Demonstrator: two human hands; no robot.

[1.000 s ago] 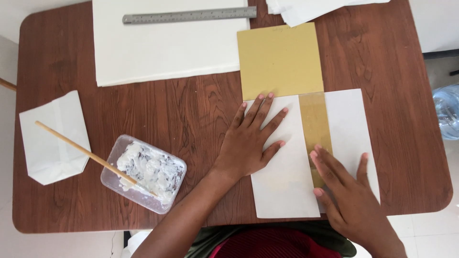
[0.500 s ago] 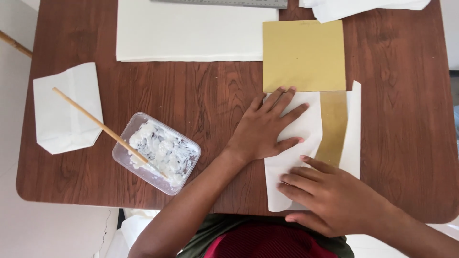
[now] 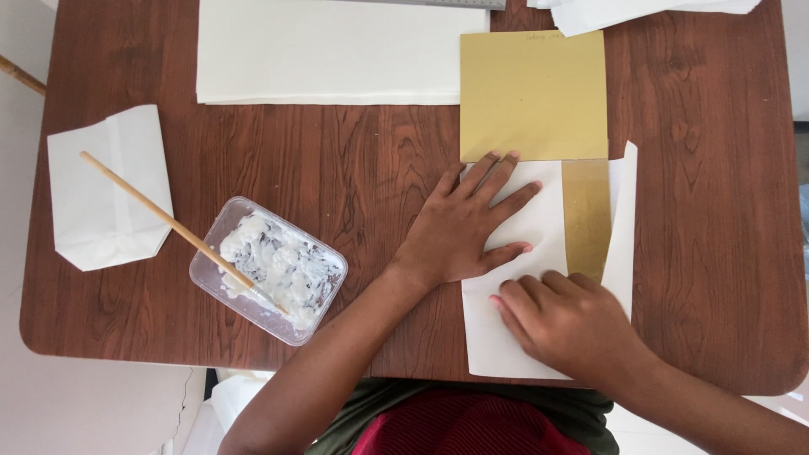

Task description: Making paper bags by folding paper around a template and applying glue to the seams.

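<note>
A white paper sheet (image 3: 522,244) with a gold strip (image 3: 586,215) lies at the table's (image 3: 168,76) near right edge, its right flap lifted. The left hand (image 3: 463,223) presses it flat, fingers spread; the right hand (image 3: 569,324) rests on it, fingers curled. Far: smooth gold card (image 3: 533,94). Left: plastic tub of white paste (image 3: 270,270), wooden stick (image 3: 160,215).

The left hand (image 3: 462,226) lies flat on the white paper (image 3: 514,337). The right hand (image 3: 566,324) presses it near the gold card (image 3: 533,94).
</note>
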